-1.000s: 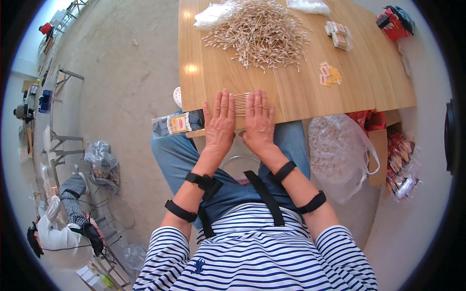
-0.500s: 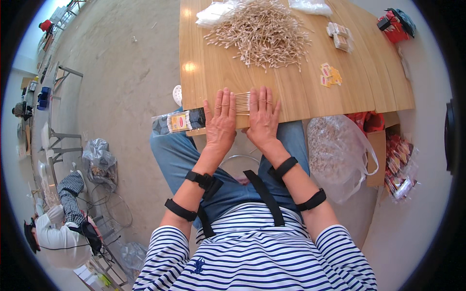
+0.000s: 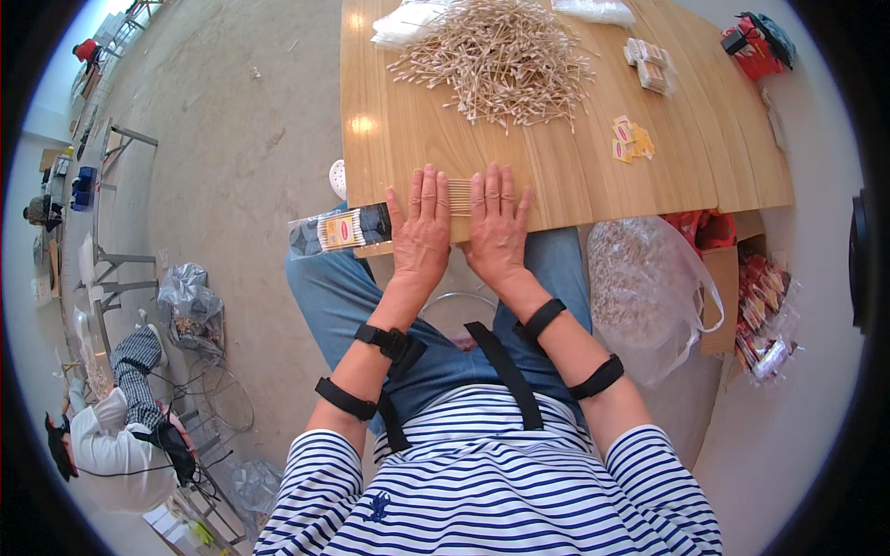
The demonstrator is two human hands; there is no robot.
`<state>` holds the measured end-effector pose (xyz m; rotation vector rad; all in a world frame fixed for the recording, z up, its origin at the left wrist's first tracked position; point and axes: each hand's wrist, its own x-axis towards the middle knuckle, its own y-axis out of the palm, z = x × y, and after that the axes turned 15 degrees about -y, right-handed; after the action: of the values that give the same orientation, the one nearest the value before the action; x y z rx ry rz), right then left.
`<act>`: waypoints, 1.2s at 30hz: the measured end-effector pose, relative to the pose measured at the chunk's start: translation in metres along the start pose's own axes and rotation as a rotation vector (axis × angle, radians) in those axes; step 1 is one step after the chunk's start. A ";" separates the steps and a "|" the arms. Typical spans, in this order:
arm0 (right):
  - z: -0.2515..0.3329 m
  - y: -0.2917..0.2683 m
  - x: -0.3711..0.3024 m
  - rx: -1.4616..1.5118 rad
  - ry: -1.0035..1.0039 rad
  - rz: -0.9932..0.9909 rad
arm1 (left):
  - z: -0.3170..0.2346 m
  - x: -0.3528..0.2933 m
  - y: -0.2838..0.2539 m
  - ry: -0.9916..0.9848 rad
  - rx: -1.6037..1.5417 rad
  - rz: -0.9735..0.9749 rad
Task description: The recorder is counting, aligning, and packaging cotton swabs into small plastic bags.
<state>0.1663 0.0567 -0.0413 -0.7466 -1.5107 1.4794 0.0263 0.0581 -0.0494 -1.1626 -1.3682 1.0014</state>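
My left hand (image 3: 423, 222) lies flat near the table's front edge, fingers stretched out and side by side. To its right my right hand (image 3: 497, 218) lies flat in the same way. Between the two hands shows a row of cotton swabs (image 3: 460, 197), lined up parallel; the hands cover their ends. Left of my left hand, a clear packet of cotton swabs (image 3: 341, 230) with a yellow label and dark patches reaches out past the table's edge. Part of the packet's right end is hidden by my left hand.
A big heap of loose cotton swabs (image 3: 501, 60) covers the table's far middle. Small yellow cards (image 3: 633, 141) and wrapped swab bundles (image 3: 652, 67) lie to the right. Below the right edge hangs a clear bag (image 3: 644, 296). At left, another person (image 3: 120, 454) sits.
My right hand has shifted slightly left, closer to my left hand, so the visible strip of swabs between them is narrower. My left hand has barely moved.
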 end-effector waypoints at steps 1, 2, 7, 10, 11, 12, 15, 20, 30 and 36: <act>0.000 0.001 0.000 -0.008 -0.002 0.001 | -0.001 0.000 -0.002 -0.007 -0.029 0.015; 0.000 0.001 0.000 -0.015 -0.003 0.002 | -0.002 0.000 -0.003 -0.014 -0.059 0.030; 0.000 0.010 0.003 -0.181 -0.002 -0.012 | -0.002 0.000 -0.001 -0.008 -0.004 0.011; 0.006 -0.012 0.006 -0.032 0.004 0.033 | -0.001 0.000 0.001 -0.009 0.015 0.007; 0.008 -0.017 0.007 0.075 0.002 0.053 | -0.001 0.000 0.001 -0.015 -0.010 0.011; 0.008 -0.017 0.008 0.074 0.002 0.053 | 0.000 0.000 0.003 -0.015 -0.010 0.011; 0.008 -0.010 0.011 0.125 -0.107 0.007 | 0.001 0.001 0.007 0.005 0.040 -0.012; 0.010 0.002 0.009 0.080 -0.131 -0.008 | 0.002 -0.001 0.008 0.003 0.077 -0.041; 0.007 0.004 0.007 0.079 -0.137 -0.083 | 0.031 -0.026 -0.056 -0.142 -0.682 0.077; 0.009 0.005 0.008 0.092 -0.140 -0.084 | 0.022 -0.029 -0.050 -0.116 -0.788 0.055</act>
<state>0.1545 0.0600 -0.0437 -0.5285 -1.5474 1.5527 -0.0016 0.0213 -0.0085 -1.7340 -1.9126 0.5638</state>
